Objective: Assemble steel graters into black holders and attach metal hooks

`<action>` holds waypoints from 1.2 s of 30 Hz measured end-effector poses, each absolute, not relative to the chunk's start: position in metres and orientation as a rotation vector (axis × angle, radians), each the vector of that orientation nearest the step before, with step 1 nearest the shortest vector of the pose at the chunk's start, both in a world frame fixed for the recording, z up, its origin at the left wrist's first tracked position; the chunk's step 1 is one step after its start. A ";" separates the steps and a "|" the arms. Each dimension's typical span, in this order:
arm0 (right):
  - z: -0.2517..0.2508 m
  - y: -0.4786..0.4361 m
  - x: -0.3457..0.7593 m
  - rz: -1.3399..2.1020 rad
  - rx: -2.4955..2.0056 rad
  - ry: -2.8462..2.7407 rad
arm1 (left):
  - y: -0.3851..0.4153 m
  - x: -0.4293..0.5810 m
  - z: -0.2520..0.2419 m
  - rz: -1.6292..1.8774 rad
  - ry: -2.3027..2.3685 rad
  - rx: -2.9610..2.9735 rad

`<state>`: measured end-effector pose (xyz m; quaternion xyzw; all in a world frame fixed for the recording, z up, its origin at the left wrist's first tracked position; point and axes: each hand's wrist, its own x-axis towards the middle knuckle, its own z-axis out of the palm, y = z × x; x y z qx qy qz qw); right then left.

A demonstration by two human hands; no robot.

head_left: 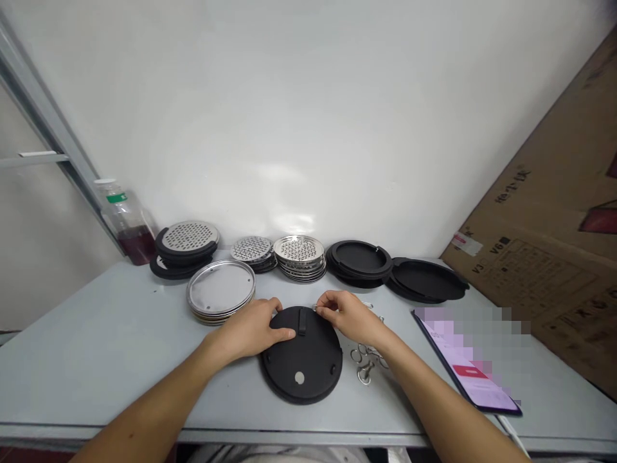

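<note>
Room: we face a white wall (299, 116), with a grey metal rail (43, 109) running down at far left and a big cardboard carton (544, 212) leaning in at right, printed markings on its side.

Surface: a pale grey table (96, 379) runs wall to wall across the view. Along the back edge, left to right: a plastic bottle (126, 225) with dark red liquid, a black ring stack (189, 241) topped by a perforated steel disc, two stacks of perforated steel discs (299, 253), then two piles of black round trays (427, 280). A stack of plain steel discs (220, 288) sits just forward of those, left of centre. At right lies a phone (470, 366), screen pixelated.

Work area: a black round plate (308, 366) lies flat at front centre, between our hands, with a short strap (302, 320) near its top edge and a pale round spot (299, 377) near its bottom. Steel clips (366, 363) lie just right of it.

Hands: our left hand (248, 331) is spread, pressing on the plate's left side. Our right hand (349, 316) pinches a small metal ring (315, 307) at the plate's upper edge.
</note>
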<state>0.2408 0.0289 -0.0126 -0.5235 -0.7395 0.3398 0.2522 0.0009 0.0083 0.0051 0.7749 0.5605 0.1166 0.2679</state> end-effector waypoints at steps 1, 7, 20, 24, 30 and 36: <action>-0.012 0.028 0.241 0.933 -1.422 -2.019 | 0.009 0.001 0.005 0.282 1.522 2.092; -0.010 0.027 0.240 0.883 -1.388 -1.997 | 0.018 -0.006 0.007 0.291 1.513 2.094; -0.013 0.024 0.226 1.126 -1.056 -1.698 | 0.030 0.030 0.010 0.869 1.072 1.991; -0.016 0.021 0.220 1.211 -1.003 -1.582 | 0.025 0.025 -0.001 0.934 1.005 1.802; -0.017 0.020 0.220 1.000 -1.066 -1.797 | 0.025 0.021 -0.006 0.965 1.120 1.861; -0.016 0.018 0.221 0.720 -1.142 -1.999 | 0.025 0.023 -0.014 1.028 1.147 2.101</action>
